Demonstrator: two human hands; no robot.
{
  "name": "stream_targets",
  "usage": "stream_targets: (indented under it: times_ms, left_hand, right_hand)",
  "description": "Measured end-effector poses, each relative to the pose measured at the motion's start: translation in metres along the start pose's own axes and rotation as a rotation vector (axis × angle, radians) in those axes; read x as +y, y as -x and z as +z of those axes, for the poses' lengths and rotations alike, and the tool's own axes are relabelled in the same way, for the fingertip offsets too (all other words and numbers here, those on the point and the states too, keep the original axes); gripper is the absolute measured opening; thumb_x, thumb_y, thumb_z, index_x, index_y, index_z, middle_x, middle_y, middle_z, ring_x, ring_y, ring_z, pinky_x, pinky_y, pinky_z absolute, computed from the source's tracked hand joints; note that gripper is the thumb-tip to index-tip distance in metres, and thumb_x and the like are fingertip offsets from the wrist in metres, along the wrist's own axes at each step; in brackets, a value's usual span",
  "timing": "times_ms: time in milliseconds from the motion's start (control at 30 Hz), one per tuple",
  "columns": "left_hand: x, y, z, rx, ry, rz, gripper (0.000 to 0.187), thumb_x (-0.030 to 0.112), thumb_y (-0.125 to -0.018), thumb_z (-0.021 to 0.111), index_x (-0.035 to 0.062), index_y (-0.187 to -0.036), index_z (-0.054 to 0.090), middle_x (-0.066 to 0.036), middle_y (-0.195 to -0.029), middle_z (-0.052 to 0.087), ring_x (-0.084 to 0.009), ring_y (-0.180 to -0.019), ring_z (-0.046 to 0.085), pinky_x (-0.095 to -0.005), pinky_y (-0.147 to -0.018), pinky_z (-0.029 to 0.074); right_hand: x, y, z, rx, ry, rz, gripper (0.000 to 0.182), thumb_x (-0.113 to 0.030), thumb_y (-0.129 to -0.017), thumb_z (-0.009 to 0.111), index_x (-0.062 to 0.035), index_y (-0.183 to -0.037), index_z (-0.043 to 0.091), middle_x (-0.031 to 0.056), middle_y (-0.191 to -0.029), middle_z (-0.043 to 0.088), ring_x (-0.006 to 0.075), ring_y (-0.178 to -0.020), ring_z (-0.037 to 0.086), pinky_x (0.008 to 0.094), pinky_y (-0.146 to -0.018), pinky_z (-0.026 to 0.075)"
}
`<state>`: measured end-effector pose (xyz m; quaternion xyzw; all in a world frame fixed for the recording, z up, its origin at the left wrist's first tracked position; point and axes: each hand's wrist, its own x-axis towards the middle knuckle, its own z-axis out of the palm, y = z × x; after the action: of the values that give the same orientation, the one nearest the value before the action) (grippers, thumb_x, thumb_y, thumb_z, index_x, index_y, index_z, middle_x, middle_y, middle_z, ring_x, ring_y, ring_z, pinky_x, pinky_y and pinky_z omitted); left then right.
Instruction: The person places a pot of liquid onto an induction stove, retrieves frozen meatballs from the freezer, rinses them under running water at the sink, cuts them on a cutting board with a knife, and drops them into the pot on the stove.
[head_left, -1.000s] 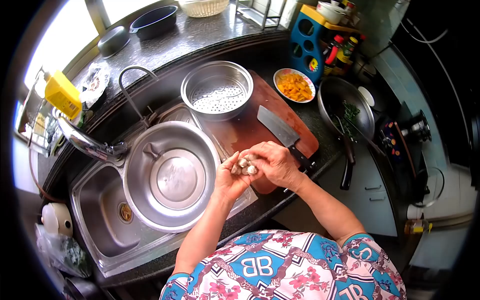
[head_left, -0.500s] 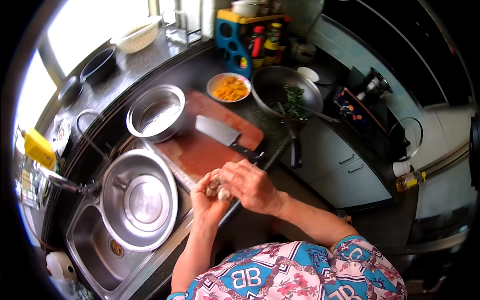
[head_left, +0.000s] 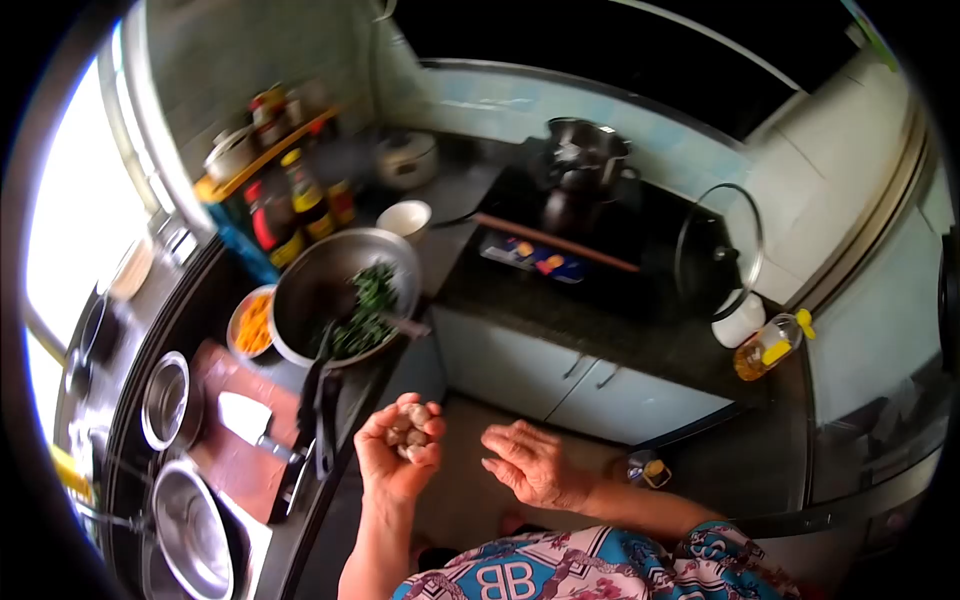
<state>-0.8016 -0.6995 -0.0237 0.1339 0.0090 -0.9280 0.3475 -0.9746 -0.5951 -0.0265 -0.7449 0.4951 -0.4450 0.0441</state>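
Observation:
My left hand (head_left: 395, 455) is cupped, palm up, with its fingers curled round a handful of small roundish pale-brown lumps (head_left: 410, 425). Their exact kind I cannot make out. To its right and apart from it, my right hand (head_left: 535, 465) is empty, with fingers stretched forward and the thumb apart. Both hands are above the floor, beside the counter edge. On the counter to the left, a large metal bowl (head_left: 290, 325) contains chopped leafy greens (head_left: 370, 310). A cleaver (head_left: 245, 415) lies on the reddish cutting board (head_left: 235, 370).
A small bowl of orange pieces (head_left: 255, 325) stands beside the large bowl. A pot (head_left: 585, 150) sits on the stove at the back. A glass lid (head_left: 720, 240), a white cup (head_left: 738, 318) and an oil bottle (head_left: 770, 348) are at right. A metal basin (head_left: 192, 530) is at lower left.
My view has swung right, towards the stove. Both hands have left the cutting board's side, and my right hand has parted from the left, which still holds the lumps.

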Motion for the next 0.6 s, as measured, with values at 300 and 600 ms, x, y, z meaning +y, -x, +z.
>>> stream_targets:
  times_ms: [300, 600]
  left_hand:
    - [0.021, -0.211, 0.167, -0.229, -0.512, 0.185, 0.014, 0.016, -0.077, 0.050, 0.0054, -0.085, 0.055, -0.015, -0.083, 0.057, -0.0219, -0.066, 0.055, -0.0227, -0.037, 0.036]
    - [-0.004, -0.399, 0.299, -0.249, -1.555, 0.330, 0.019, 0.001, -0.063, 0.057, -0.0004, -0.082, 0.058, -0.011, -0.064, 0.056, -0.0151, -0.050, 0.051, -0.0247, -0.034, 0.031]
  right_hand:
    - [0.116, 0.050, -0.071, -0.020, 0.034, 0.378, 0.018, -0.008, -0.074, 0.061, -0.0003, -0.091, 0.057, 0.0130, -0.084, 0.061, 0.0285, -0.076, 0.059, 0.0344, -0.066, 0.049]
    - [0.214, 0.056, -0.144, -0.057, 0.191, 0.573, 0.016, -0.009, -0.075, 0.060, -0.0005, -0.089, 0.058, 0.0132, -0.081, 0.061, 0.0255, -0.072, 0.060, 0.0334, -0.060, 0.048]
